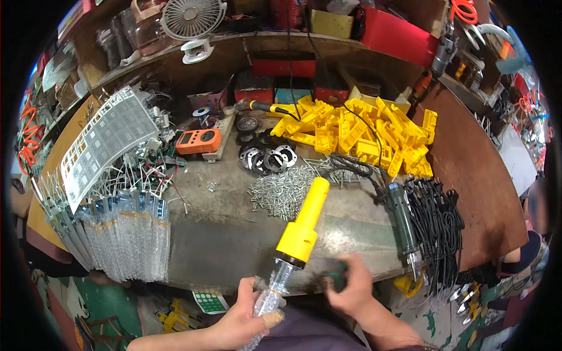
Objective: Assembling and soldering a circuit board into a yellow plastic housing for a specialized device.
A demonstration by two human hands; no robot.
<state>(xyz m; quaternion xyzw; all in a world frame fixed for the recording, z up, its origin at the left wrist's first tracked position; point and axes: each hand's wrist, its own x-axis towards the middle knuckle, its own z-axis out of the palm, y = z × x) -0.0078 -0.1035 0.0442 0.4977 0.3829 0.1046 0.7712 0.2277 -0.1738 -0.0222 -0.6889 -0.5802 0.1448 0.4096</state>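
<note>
My left hand [246, 310] is closed around a bubble-wrapped tube [266, 301] whose upper end goes into a yellow plastic handle [297, 238] with a black collar. The handle points up and slightly right, over the near edge of the bench. Just right of it, my right hand [353, 288] is smeared by motion, its fingers curled about a small dark green thing [333, 279] too blurred to name. Beyond the handle lies a heap of screws [281, 193]. A green electric screwdriver [403, 219] rests on the bench to the right.
Bubble-wrapped tubes with wires [126, 240] are stacked at left, beneath a printed sheet [108, 137]. Yellow plastic shells [357, 131] are piled at the back, near an orange multimeter [199, 141] and flat metal rings [266, 158]. Black cables [436, 225] lie at right; a fan [193, 20] stands above.
</note>
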